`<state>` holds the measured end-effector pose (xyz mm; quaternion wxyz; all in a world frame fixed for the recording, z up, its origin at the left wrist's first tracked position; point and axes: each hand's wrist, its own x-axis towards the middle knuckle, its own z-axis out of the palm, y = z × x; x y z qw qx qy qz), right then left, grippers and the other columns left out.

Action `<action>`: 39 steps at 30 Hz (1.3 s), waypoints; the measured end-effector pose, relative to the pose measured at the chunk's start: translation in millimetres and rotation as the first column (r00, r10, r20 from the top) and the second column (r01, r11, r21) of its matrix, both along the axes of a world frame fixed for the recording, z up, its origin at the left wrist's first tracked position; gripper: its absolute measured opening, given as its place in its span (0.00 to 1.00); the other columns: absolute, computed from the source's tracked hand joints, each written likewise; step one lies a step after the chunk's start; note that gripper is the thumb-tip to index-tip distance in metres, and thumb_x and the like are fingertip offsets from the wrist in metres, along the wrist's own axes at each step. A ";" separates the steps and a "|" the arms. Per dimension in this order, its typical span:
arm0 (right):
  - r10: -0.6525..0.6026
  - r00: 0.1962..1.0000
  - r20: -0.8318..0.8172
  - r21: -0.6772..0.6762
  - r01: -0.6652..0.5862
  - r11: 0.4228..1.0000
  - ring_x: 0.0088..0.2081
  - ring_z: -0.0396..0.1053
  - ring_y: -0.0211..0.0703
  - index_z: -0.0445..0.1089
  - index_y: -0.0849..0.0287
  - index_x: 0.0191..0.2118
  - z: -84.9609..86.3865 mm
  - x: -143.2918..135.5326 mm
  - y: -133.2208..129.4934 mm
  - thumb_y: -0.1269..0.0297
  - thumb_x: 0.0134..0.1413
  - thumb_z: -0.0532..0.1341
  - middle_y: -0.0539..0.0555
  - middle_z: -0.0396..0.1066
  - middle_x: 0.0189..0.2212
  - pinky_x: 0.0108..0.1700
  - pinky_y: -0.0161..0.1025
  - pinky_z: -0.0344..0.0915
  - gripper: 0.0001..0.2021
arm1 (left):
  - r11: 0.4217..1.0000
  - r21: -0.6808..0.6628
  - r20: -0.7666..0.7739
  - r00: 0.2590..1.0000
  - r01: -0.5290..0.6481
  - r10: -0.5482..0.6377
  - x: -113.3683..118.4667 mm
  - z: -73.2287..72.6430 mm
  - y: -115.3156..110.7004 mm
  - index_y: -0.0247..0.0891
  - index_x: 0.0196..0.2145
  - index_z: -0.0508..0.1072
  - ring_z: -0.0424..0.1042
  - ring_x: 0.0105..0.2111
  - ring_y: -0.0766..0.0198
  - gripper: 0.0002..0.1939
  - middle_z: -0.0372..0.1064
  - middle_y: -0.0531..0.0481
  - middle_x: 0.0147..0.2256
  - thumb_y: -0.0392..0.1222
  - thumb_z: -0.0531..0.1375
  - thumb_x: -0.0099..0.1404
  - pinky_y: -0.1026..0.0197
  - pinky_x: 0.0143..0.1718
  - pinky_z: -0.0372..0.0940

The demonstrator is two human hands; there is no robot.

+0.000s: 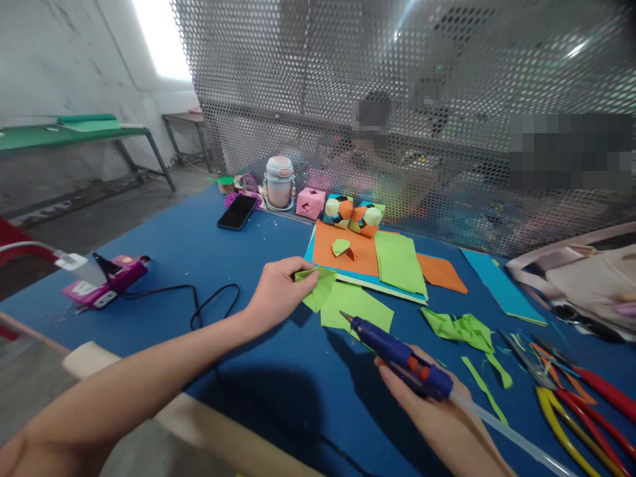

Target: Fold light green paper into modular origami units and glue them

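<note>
My left hand (285, 285) pinches a folded piece of green paper (320, 286) between thumb and fingers, just above the table. In my right hand (422, 404) is a dark blue hot glue gun (392, 348), its nozzle pointing left toward the papers and a clear glue stick (507, 427) sticking out behind. Below the nozzle lies a flat green paper piece (358, 306). Behind it, a stack of sheets holds an orange sheet (360, 258) and a green sheet (399, 262). On the orange one rests a small folded green piece (340, 248).
Scissors (551, 391), red-handled pliers (596, 381) and crumpled green paper (462, 330) lie at right. A phone (238, 212), bottle (279, 182), pink paper box (311, 203) and paper balls (340, 211) stand toward the perforated metal screen (298, 79). A purple power strip (106, 281) and black cord are left.
</note>
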<state>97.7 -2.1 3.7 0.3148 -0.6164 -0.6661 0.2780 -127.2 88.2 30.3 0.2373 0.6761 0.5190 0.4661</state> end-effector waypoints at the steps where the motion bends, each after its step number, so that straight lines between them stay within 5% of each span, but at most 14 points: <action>1: 0.046 0.999 -0.005 -0.050 -0.047 0.998 0.20 0.65 0.40 0.69 0.56 0.30 -0.8 -1.0 0.9 0.53 0.50 0.57 0.49 0.68 0.19 0.20 0.33 0.62 0.11 | 1.000 -0.002 0.016 1.000 -0.023 0.023 -3.0 0.9 3.3 0.34 0.25 0.74 0.61 0.23 0.71 0.08 0.68 0.54 0.22 0.39 0.58 0.57 0.69 0.25 0.55; 8: 0.384 0.916 0.116 -0.072 -0.378 0.923 0.34 0.69 0.44 0.69 0.56 0.33 -2.6 -14.3 10.0 0.60 0.54 0.55 0.54 0.71 0.32 0.38 0.39 0.67 0.09 | 0.995 -0.099 0.113 0.993 -0.025 0.036 -8.6 2.0 8.3 0.33 0.25 0.74 0.58 0.22 0.71 0.09 0.65 0.54 0.21 0.41 0.58 0.55 0.68 0.23 0.54; 17: 0.452 0.885 0.110 -0.272 -0.410 0.871 0.48 0.66 0.49 0.69 0.56 0.46 11.6 -1.7 15.2 0.60 0.51 0.58 0.57 0.69 0.45 0.50 0.44 0.63 0.15 | 0.984 -0.150 0.189 0.980 0.091 -0.061 -3.1 2.0 -0.6 0.34 0.24 0.74 0.57 0.22 0.71 0.08 0.65 0.55 0.21 0.40 0.58 0.54 0.68 0.22 0.53; 22: 0.597 0.802 0.029 -0.341 -0.553 0.760 0.47 0.68 0.48 0.70 0.51 0.48 35.1 31.5 33.0 0.65 0.47 0.60 0.55 0.71 0.46 0.51 0.43 0.63 0.19 | 0.979 -0.165 0.215 0.973 0.118 -0.081 1.9 9.2 -6.4 0.33 0.23 0.74 0.58 0.22 0.71 0.07 0.66 0.55 0.21 0.38 0.59 0.54 0.68 0.23 0.54; 25: 0.424 0.905 0.023 -0.296 -0.399 0.868 0.38 0.72 0.46 0.73 0.53 0.41 46.4 42.7 51.8 0.57 0.52 0.57 0.54 0.74 0.38 0.42 0.41 0.68 0.13 | 0.976 -0.152 0.223 0.968 0.154 -0.118 4.4 11.7 -10.2 0.33 0.23 0.74 0.61 0.23 0.70 0.06 0.68 0.54 0.22 0.38 0.59 0.54 0.68 0.25 0.56; 28: 0.229 0.972 -0.061 -0.129 -0.235 0.963 0.38 0.71 0.43 0.71 0.54 0.40 52.7 24.1 69.7 0.54 0.52 0.57 0.54 0.73 0.39 0.42 0.41 0.67 0.14 | 0.977 -0.133 0.201 0.970 0.167 -0.139 6.9 10.3 -12.9 0.34 0.24 0.73 0.63 0.24 0.69 0.06 0.69 0.53 0.23 0.38 0.59 0.54 0.67 0.26 0.58; 34: 0.341 0.908 -0.242 -0.001 -0.351 0.936 0.31 0.67 0.39 0.69 0.59 0.35 44.0 -44.7 93.3 0.56 0.49 0.59 0.52 0.70 0.30 0.34 0.38 0.65 0.12 | 0.976 -0.133 0.167 0.974 0.174 -0.151 9.7 2.8 -13.2 0.34 0.25 0.75 0.65 0.25 0.68 0.07 0.72 0.52 0.24 0.38 0.58 0.55 0.67 0.28 0.59; 39: 0.318 0.877 -0.360 0.019 -0.334 0.942 0.25 0.60 0.35 0.66 0.60 0.30 31.6 -56.0 95.4 0.58 0.48 0.59 0.48 0.63 0.22 0.27 0.34 0.59 0.09 | 0.976 -0.160 0.148 0.981 0.148 -0.125 8.6 -3.1 -9.8 0.34 0.25 0.75 0.64 0.24 0.68 0.07 0.71 0.52 0.24 0.38 0.58 0.55 0.67 0.26 0.58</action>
